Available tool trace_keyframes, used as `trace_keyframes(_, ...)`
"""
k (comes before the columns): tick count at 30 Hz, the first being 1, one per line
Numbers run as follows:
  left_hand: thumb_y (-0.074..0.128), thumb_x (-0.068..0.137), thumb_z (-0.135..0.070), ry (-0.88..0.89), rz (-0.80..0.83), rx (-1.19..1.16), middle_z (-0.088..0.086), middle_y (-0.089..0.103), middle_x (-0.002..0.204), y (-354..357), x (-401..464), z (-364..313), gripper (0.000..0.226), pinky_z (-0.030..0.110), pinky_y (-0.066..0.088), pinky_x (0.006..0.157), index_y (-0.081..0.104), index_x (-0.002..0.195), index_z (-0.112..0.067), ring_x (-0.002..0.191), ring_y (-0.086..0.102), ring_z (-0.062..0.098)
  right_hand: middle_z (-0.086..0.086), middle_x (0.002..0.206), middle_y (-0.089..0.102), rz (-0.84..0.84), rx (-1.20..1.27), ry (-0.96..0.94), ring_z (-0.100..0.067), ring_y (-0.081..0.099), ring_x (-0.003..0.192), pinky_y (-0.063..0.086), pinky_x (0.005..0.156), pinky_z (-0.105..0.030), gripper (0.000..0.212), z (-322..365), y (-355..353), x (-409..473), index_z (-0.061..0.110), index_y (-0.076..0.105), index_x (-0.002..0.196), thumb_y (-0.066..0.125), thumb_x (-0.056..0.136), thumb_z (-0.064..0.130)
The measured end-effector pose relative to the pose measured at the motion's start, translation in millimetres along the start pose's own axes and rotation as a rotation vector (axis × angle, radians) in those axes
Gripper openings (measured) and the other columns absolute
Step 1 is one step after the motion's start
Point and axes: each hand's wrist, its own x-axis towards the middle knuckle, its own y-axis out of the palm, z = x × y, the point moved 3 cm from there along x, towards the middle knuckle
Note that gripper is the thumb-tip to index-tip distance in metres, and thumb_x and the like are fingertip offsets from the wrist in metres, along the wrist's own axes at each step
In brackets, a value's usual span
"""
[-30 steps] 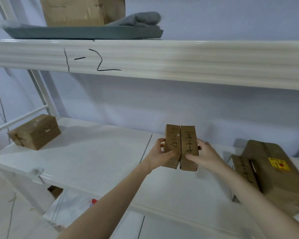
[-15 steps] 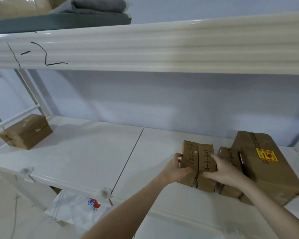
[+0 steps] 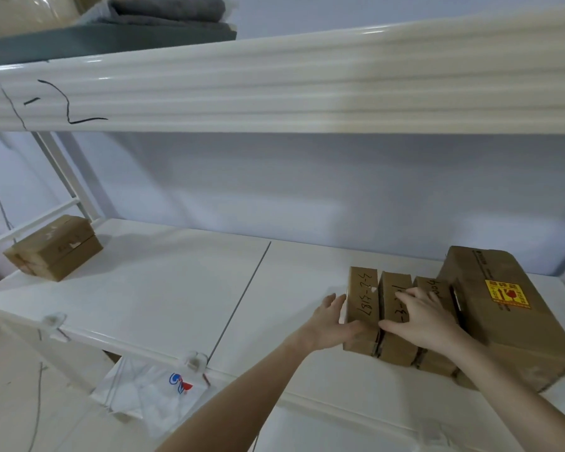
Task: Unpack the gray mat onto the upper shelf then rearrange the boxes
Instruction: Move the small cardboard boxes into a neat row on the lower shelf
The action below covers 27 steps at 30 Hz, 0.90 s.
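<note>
Two small cardboard boxes with handwritten numbers, one point(image 3: 362, 300) beside the other point(image 3: 392, 296), stand on the white lower shelf point(image 3: 163, 288). They are pressed between my hands. My left hand point(image 3: 330, 324) lies against the left box's side with its thumb at the front. My right hand point(image 3: 424, 318) covers the top of the right one. They sit against a third small box point(image 3: 433, 287) and a large box with a yellow label point(image 3: 503, 321). The folded gray mat point(image 3: 163, 9) lies on the upper shelf point(image 3: 307, 83) at top left.
Another cardboard box point(image 3: 54, 252) sits at the lower shelf's far left end. A box point(image 3: 23, 11) stands on a dark flat sheet point(image 3: 111, 40) on the upper shelf. A white plastic bag point(image 3: 154, 393) lies below the shelf's front edge.
My hands carried the two small boxes down and to the right, from mid-air to the lower shelf, and set them against the third small box. My view shifted right.
</note>
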Motion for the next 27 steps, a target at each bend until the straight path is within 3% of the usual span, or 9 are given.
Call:
trace_keyframes(4,0.055,0.089,-0.047,0.054,-0.185,0.085,-0.002,0.012,0.160,-32.9,-4.2,0.6,0.075,0.039,0.023,0.116,0.021,0.150,-0.022,0.146,0.017,0.020,-0.002,0.155,0.021,-0.060,0.066,-0.075,-0.024,0.018,0.143,0.026,0.111,-0.040,0.081,19.4,-14.4,4.6,0.019,0.021,0.148,0.056,0.083,0.053)
trace_keyframes(8,0.055,0.089,-0.046,0.091,-0.322,0.105,-0.005,0.015,0.159,-83.1,-17.4,4.2,0.072,0.037,0.020,0.117,0.024,0.150,-0.024,0.146,0.016,0.016,0.000,0.159,0.013,-0.100,0.094,-0.154,-0.023,0.013,0.145,0.022,0.115,-0.045,0.083,52.7,-27.2,12.3,0.022,0.016,0.150,0.055,0.084,0.055)
trace_keyframes(13,0.056,0.089,-0.044,0.101,-0.494,0.148,-0.002,0.019,0.159,-155.8,-47.8,19.4,0.071,0.034,0.017,0.118,0.025,0.149,-0.022,0.146,0.016,0.017,0.001,0.160,0.012,-0.116,0.145,-0.277,-0.021,0.011,0.146,0.019,0.116,-0.039,0.084,118.9,-37.7,25.6,0.023,0.012,0.151,0.056,0.085,0.051)
trace_keyframes(22,0.057,0.089,-0.043,0.009,-0.740,0.173,-0.001,0.021,0.158,-291.5,-129.2,96.1,0.069,0.032,0.017,0.115,0.028,0.148,-0.022,0.145,0.019,0.017,0.003,0.159,0.015,-0.113,0.105,-0.526,-0.018,0.013,0.145,0.019,0.113,-0.035,0.084,285.0,-31.9,42.2,0.024,0.014,0.150,0.059,0.084,0.050)
trace_keyframes(27,0.056,0.088,-0.045,-0.060,-0.841,0.157,-0.001,0.022,0.158,-365.7,-177.7,154.2,0.069,0.039,0.018,0.118,0.028,0.148,-0.023,0.145,0.019,0.019,0.004,0.159,0.016,-0.088,0.114,-0.658,-0.017,0.011,0.146,0.017,0.114,-0.037,0.083,388.1,-7.8,48.6,0.023,0.015,0.150,0.060,0.084,0.047)
